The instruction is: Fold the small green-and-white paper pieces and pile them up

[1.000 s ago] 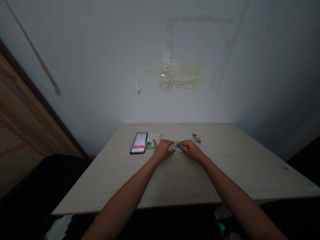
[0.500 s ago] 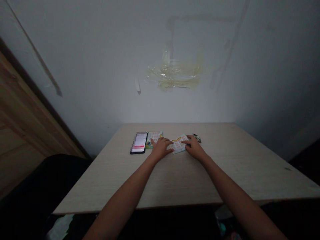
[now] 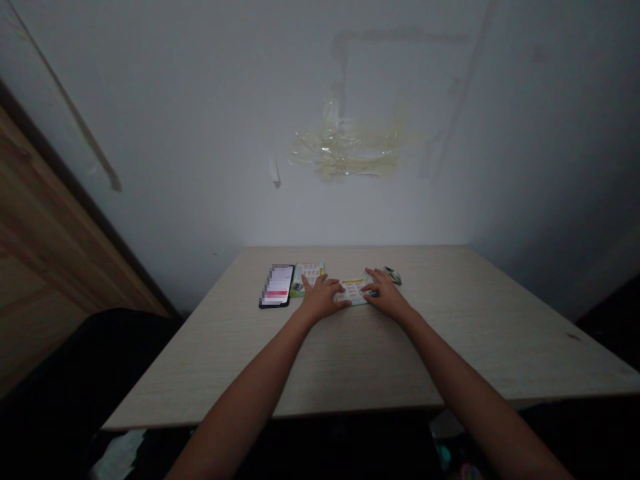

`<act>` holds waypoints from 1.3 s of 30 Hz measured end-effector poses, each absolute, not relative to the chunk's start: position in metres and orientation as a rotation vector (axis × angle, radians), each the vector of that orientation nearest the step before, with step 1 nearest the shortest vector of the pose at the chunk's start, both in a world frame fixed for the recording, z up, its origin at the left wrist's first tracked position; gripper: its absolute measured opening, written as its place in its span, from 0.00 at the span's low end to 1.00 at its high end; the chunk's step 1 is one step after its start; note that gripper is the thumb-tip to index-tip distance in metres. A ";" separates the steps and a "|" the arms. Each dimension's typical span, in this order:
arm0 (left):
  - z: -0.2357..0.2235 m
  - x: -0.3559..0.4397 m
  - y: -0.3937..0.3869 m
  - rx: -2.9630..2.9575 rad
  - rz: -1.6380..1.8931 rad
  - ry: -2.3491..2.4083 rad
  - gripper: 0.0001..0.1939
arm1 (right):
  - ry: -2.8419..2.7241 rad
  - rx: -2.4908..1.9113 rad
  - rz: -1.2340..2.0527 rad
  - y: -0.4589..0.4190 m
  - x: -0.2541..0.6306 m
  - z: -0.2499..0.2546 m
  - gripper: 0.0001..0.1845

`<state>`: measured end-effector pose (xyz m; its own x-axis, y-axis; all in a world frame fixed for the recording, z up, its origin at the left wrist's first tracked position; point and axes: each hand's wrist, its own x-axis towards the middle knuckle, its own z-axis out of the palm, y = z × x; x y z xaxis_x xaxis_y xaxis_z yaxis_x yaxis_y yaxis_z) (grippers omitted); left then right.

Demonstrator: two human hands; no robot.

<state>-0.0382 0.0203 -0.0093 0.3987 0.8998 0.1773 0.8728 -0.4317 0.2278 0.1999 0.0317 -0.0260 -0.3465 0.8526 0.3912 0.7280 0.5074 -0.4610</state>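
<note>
Between my two hands, a printed paper card (image 3: 354,291) with a yellow strip and rows of small print lies flat on the table. My left hand (image 3: 321,300) has its fingers spread, with the fingertips and thumb at the card's left edge. At the card's right side rests my right hand (image 3: 389,295), fingers apart and fingertips touching its surface. A similar printed card (image 3: 309,271) with a green edge lies partly behind my left hand. Just past my right hand is a small dark and white item (image 3: 394,275), too small to name.
A phone (image 3: 277,287) with a lit screen lies left of the cards. The pale wooden table (image 3: 360,373) meets a wall (image 3: 200,133) bearing peeling clear tape (image 3: 345,153). Wooden boards (image 3: 40,220) and a dark shape (image 3: 100,360) stand at the left.
The card between my hands has turned from a tilt to lie straighter and shifted slightly left. My right hand's fingers have spread; my left hand has barely moved.
</note>
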 end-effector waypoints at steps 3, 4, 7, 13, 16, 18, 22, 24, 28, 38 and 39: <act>-0.009 -0.038 0.019 2.580 0.414 1.626 0.27 | -2.190 -1.287 0.282 0.031 0.200 -0.024 0.11; -0.009 -0.037 0.019 2.584 0.411 1.631 0.27 | -2.192 -1.291 0.278 0.031 0.200 -0.023 0.11; -0.008 -0.037 0.019 2.583 0.394 1.631 0.28 | -2.181 -1.302 0.261 0.031 0.199 -0.022 0.12; -0.006 -0.038 0.019 2.605 0.399 1.563 0.30 | -2.198 -1.291 0.468 0.033 0.201 -0.025 0.17; -0.007 -0.038 0.020 2.595 0.404 1.559 0.32 | -2.219 -1.249 0.455 0.032 0.203 -0.024 0.18; -0.008 -0.038 0.020 2.595 0.404 1.564 0.33 | -2.254 -1.216 0.444 0.031 0.204 -0.023 0.19; -0.009 -0.038 0.019 2.610 0.375 1.580 0.30 | -2.316 -1.165 0.474 0.029 0.206 -0.021 0.23; -0.009 -0.038 0.019 2.617 0.355 1.584 0.28 | -2.325 -1.153 0.490 0.030 0.207 -0.021 0.24; -0.008 -0.039 0.019 2.612 0.325 1.581 0.26 | -2.291 -1.160 0.508 0.031 0.208 -0.023 0.23; -0.004 -0.041 0.019 2.586 0.293 1.574 0.22 | -2.284 -1.090 0.507 0.029 0.204 -0.021 0.17; -0.004 -0.041 0.018 2.580 0.298 1.575 0.22 | -2.275 -1.094 0.512 0.029 0.204 -0.020 0.17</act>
<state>-0.0406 0.0181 -0.0037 0.4444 0.8887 0.1125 0.8683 -0.4582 0.1898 0.2037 0.0291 -0.0201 -0.5114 0.7985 0.3177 0.5851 0.5943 -0.5518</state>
